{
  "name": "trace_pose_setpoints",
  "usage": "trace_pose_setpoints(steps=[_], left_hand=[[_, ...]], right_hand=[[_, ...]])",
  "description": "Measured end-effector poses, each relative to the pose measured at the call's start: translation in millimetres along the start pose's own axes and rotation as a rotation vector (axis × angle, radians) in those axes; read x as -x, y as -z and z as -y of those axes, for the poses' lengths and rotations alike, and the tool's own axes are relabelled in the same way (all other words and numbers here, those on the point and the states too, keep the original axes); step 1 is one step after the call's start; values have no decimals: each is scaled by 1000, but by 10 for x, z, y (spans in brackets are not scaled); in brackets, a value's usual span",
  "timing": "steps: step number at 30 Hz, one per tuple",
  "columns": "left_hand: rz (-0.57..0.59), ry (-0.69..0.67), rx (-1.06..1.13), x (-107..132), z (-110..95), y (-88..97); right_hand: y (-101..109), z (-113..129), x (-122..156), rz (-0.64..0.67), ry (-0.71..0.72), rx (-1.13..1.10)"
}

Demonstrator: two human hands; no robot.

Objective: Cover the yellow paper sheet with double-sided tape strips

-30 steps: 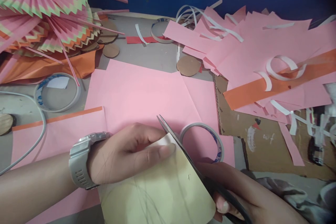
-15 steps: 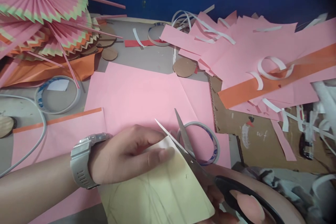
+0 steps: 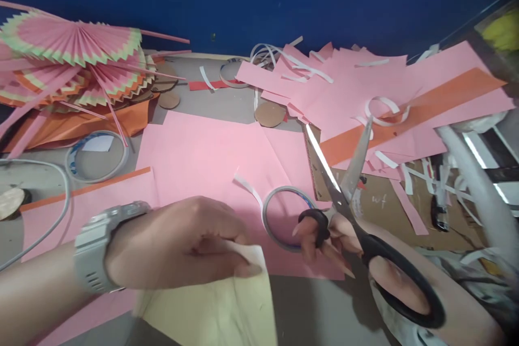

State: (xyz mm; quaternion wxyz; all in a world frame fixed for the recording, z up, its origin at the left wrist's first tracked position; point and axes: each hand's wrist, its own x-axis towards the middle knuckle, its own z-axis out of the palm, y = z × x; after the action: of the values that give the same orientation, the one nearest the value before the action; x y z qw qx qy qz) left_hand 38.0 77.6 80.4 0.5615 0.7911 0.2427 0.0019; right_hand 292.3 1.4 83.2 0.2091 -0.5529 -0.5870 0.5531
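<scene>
Yellow paper: this sheet [image 3: 219,308] is right at the front, top corner pinched, the rest hanging toward the camera below the left hand
Left hand [image 3: 178,248]: thumb on top, fingers curled under, gripping that corner; chunky gray watch [image 3: 97,243] on the wrist
Right hand [image 3: 344,235]: wrapped around the scissors [image 3: 340,203], fingers at the small loop, blades spread wide and pointing away, well apart from the yellow paper
In the way: tape roll [image 3: 266,216] between the hands, just beside the right fingers, white strip [image 3: 249,186] by its left edge
Under that: big pink sheets [image 3: 211,146] on the gray desk [image 3: 300,308]
Left clutter: white cable [image 3: 67,189], another tape roll [image 3: 124,157]
Right clutter: cardboard [image 3: 389,211], then a messy pink paper heap [image 3: 365,81] with an orange strip [image 3: 421,113] across it
Way back: pleated paper fans [image 3: 81,43] on the left, blue wall [image 3: 251,0] behind everything
</scene>
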Motion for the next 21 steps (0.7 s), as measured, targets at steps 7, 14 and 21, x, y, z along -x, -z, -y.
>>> trace_pose_setpoints(steps=[7,14,21], left_hand=[[-83,293,-271,163,-79,94],[-177,348,-346,235,-114,216],[-213,290,-275,262,-147,316]], right_hand=[[177,-125,-56,-404,55,667],[91,3,-67,-396,257,1015],[102,197,17,-422,332,1151]])
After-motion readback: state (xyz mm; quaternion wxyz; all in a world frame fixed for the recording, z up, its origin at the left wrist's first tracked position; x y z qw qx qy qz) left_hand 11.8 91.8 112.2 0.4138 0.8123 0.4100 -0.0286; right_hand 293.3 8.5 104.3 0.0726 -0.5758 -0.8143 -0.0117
